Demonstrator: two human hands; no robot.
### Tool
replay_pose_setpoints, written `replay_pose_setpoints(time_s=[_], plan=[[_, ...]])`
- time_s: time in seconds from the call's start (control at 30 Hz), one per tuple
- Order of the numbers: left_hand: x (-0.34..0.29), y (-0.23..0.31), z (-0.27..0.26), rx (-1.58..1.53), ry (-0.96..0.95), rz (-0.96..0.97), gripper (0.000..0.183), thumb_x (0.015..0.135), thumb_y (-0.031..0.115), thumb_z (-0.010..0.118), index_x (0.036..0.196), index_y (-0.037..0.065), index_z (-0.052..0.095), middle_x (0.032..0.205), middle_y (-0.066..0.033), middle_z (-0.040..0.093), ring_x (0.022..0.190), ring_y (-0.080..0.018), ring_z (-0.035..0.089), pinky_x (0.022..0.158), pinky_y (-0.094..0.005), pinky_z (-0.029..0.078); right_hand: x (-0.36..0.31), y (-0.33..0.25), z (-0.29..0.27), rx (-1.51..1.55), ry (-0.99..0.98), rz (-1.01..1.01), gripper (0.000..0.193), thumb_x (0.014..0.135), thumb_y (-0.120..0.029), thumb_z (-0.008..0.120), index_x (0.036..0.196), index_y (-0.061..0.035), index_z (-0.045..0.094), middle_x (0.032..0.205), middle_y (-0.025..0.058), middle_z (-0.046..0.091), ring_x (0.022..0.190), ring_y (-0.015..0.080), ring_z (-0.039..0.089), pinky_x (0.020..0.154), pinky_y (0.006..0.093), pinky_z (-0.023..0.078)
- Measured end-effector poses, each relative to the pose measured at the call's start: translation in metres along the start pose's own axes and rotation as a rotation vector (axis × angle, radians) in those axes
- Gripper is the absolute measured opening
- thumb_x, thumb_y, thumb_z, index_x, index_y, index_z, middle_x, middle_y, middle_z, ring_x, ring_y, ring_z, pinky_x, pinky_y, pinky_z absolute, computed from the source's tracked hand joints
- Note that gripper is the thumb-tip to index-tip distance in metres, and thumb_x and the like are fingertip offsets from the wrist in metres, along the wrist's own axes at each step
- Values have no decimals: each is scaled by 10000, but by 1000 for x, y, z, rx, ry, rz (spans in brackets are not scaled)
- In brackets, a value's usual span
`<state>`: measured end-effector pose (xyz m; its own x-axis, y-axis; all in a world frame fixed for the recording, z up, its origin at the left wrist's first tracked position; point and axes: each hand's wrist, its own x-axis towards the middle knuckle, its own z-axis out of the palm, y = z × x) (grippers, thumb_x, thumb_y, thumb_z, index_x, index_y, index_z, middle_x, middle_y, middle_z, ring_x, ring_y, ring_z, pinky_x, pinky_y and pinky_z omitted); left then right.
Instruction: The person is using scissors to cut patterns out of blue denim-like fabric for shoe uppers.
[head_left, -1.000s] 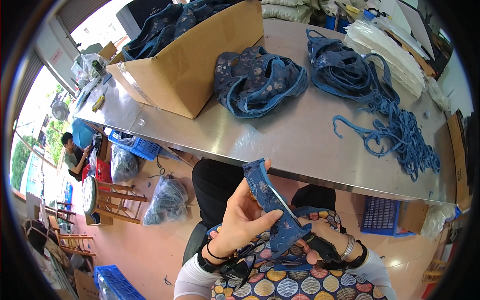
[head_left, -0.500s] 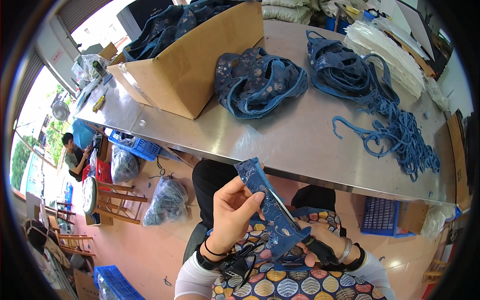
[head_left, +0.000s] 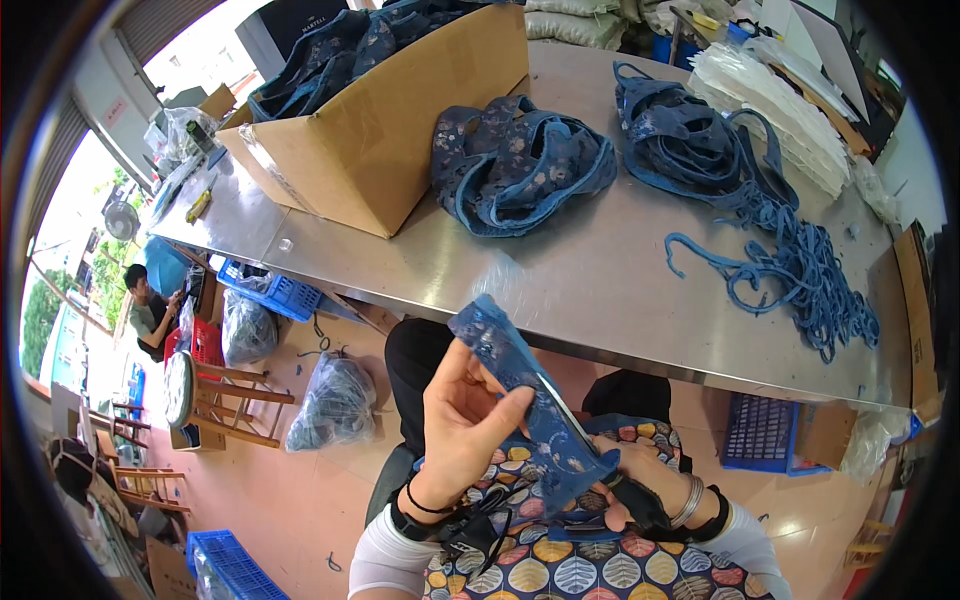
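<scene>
A blue floral fabric strip [head_left: 514,364] is pinched between thumb and fingers of my left hand [head_left: 462,428], above my lap. Its far end points toward the table edge. My right hand [head_left: 652,470] grips scissors [head_left: 638,502] by their black handles. Their metal blade lies along the strip's right edge, and the strip's lower part covers some of it. Whether the blades are apart cannot be told. Below both hands lies a leaf-patterned cloth [head_left: 560,575] over my lap, with more blue fabric on it.
On the metal table [head_left: 400,270] are a cardboard box [head_left: 370,130] full of blue fabric, two fabric bundles [head_left: 520,165] [head_left: 680,140] and tangled blue trimmings [head_left: 810,270]. Blue crates [head_left: 760,430], plastic bags [head_left: 335,403] and wooden stools [head_left: 235,400] stand on the floor. Another person [head_left: 150,310] sits far left.
The far end of the strip has moved up and to the left, turning with my left hand's fingers. The scissors and my right hand have barely shifted.
</scene>
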<state>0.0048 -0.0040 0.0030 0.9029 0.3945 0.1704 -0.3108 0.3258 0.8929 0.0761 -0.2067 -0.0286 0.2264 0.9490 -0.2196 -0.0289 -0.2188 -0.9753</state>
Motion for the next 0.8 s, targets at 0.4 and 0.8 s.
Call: replay_pose_setpoints(time_s=[0.4, 0.8], plan=[[0, 13, 8, 65, -121, -82, 700, 775, -97, 542, 1352, -6, 156, 943, -66, 544, 760, -100, 565, 573, -199, 492, 1, 8, -3, -125, 62, -66, 892, 537, -721, 608, 1029, 9, 460, 799, 123, 567, 747, 287, 580, 656, 329, 432], [2, 15, 5, -69, -95, -165, 585, 803, -71, 519, 1320, -22, 250, 914, -65, 562, 643, -93, 573, 501, -186, 458, -2, -9, -5, -92, 82, 24, 759, 555, -509, 745, 1021, 19, 464, 835, 147, 592, 753, 244, 598, 660, 294, 451]])
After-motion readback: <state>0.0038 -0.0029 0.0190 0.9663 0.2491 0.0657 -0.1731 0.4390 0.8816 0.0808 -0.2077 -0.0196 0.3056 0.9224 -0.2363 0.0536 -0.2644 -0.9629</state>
